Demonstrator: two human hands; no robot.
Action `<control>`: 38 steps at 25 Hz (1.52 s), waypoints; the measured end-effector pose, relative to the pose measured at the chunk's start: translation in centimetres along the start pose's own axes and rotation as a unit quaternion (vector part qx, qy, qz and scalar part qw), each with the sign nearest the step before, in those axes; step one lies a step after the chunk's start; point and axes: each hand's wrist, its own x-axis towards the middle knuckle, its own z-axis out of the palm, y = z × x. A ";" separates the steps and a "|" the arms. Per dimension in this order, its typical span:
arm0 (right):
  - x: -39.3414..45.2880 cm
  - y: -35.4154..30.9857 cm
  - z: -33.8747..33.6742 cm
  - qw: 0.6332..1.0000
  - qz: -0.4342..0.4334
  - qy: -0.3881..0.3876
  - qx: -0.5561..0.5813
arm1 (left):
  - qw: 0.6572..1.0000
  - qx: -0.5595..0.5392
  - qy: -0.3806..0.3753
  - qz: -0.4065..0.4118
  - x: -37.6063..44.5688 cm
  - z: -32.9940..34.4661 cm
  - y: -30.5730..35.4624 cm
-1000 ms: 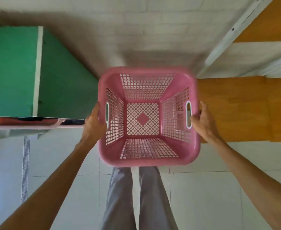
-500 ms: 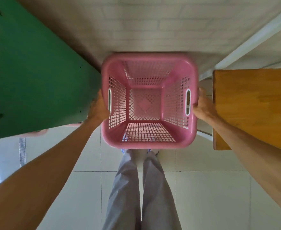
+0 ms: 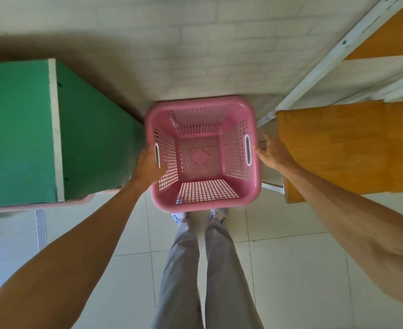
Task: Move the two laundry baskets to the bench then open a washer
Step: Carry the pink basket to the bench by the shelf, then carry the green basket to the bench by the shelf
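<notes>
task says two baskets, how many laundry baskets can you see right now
1. A pink laundry basket, empty, sits between the green cabinet and the wooden bench, with the left hand and right hand at its sides. A second basket may be out of view.

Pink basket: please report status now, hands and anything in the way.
Left hand on pink basket side. Right hand open at right handle. Basket empty, between green cabinet and wooden bench.

Perforated pink plastic basket [image 3: 203, 153], varnished wood bench [image 3: 352, 148], glossy floor tiles [image 3: 290, 269]
</notes>
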 end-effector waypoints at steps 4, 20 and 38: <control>-12.0 -5.0 -8.6 1.000 -0.014 -0.001 -0.018 | 0.991 0.114 -0.040 0.052 -7.8 -7.5 7.4; -36.8 8.2 -29.6 0.957 0.182 0.215 0.065 | 0.813 0.414 -0.035 0.408 -17.1 -14.2 40.4; -61.0 52.4 -36.3 0.869 0.377 0.309 0.079 | 0.692 0.409 -0.054 0.592 -39.2 19.0 75.2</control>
